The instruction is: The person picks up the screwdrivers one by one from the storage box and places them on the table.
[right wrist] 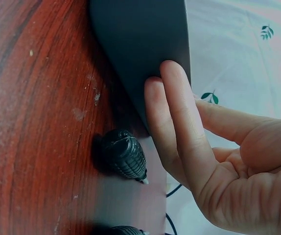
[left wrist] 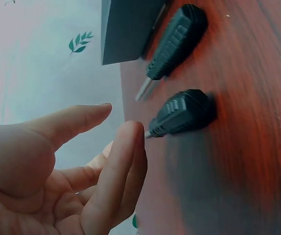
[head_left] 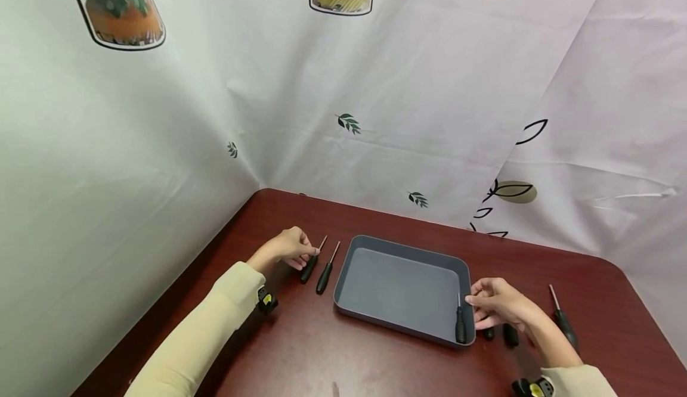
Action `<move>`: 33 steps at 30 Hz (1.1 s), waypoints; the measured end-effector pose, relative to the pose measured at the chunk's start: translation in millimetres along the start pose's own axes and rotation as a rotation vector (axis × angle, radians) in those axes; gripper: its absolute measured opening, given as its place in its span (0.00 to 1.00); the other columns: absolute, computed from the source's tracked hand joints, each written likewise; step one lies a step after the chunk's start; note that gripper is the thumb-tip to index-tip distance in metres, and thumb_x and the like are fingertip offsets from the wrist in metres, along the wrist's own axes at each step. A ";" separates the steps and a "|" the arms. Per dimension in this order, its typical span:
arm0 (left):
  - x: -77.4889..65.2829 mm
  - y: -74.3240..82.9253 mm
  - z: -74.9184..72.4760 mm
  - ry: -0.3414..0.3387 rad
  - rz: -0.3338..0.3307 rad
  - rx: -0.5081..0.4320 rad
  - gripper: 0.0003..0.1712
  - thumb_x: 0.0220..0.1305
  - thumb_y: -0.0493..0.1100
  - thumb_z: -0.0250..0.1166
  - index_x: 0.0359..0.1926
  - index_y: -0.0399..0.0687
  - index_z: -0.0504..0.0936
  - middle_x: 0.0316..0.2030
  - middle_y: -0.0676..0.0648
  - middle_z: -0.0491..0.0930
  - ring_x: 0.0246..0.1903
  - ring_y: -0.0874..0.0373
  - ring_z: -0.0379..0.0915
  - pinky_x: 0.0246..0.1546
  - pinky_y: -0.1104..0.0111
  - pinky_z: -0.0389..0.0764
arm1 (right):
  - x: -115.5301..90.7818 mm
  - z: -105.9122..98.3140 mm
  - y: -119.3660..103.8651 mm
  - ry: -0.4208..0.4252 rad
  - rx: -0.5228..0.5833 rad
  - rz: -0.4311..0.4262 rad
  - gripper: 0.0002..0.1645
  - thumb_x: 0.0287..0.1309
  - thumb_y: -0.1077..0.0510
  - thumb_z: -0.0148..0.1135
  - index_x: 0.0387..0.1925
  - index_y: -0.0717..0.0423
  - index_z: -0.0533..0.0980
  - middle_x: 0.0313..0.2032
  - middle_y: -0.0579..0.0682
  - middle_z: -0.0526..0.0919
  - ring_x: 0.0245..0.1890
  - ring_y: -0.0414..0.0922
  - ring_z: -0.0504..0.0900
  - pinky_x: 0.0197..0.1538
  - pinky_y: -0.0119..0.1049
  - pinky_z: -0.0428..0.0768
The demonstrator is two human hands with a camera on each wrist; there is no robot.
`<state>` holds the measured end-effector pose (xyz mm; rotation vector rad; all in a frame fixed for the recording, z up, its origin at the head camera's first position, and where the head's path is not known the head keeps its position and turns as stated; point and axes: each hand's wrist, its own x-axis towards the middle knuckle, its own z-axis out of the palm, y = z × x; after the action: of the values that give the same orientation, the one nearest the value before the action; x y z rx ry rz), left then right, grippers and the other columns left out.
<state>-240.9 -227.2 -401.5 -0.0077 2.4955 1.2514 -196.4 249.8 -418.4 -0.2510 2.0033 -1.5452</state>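
My left hand (head_left: 290,247) hovers at a black-handled screwdriver (head_left: 308,270) on the table, left of the tray. In the left wrist view, thumb and fingers are apart, fingertips right by the shank end of that screwdriver's handle (left wrist: 182,112). A second screwdriver (head_left: 324,278) lies between it and the grey rectangular tray (head_left: 402,284). My right hand (head_left: 499,304) holds the tray's right wall, thumb at the rim and two fingers (right wrist: 177,98) along the outside. Inside the tray, against that wall, lies another black-handled screwdriver (head_left: 460,324).
Right of the tray, partly under my right hand, are two black screwdriver handles (head_left: 510,335). Farther right lies another screwdriver (head_left: 565,328), by the right forearm. The dark red wooden table (head_left: 300,349) meets a white printed cloth (head_left: 300,117) at the back and left.
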 end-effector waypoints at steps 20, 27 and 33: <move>-0.6 38.3 20.2 -0.123 0.124 -0.118 0.14 0.66 0.38 0.67 0.39 0.26 0.80 0.27 0.40 0.80 0.20 0.59 0.80 0.37 0.55 0.89 | -0.5 -0.3 -0.6 0.001 0.017 0.018 0.17 0.68 0.64 0.60 0.47 0.74 0.65 0.32 0.55 0.77 0.26 0.45 0.84 0.35 0.46 0.89; -3.8 55.0 32.8 -0.184 0.177 -0.143 0.12 0.67 0.39 0.67 0.39 0.30 0.81 0.28 0.40 0.80 0.22 0.58 0.81 0.39 0.53 0.88 | -0.2 -0.4 -0.5 -0.005 0.022 0.019 0.18 0.69 0.64 0.60 0.48 0.75 0.65 0.32 0.55 0.78 0.26 0.45 0.85 0.36 0.47 0.89; -2.5 67.6 46.7 -0.243 0.228 -0.151 0.12 0.67 0.38 0.65 0.41 0.29 0.80 0.31 0.35 0.82 0.23 0.57 0.82 0.35 0.57 0.89 | -0.4 -0.9 -0.3 -0.013 0.035 0.016 0.17 0.68 0.64 0.60 0.47 0.74 0.65 0.32 0.55 0.78 0.26 0.45 0.85 0.36 0.46 0.89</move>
<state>-235.0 -150.0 -374.0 0.3787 2.2362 1.4339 -196.6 250.6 -417.9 -0.2302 1.9622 -1.5636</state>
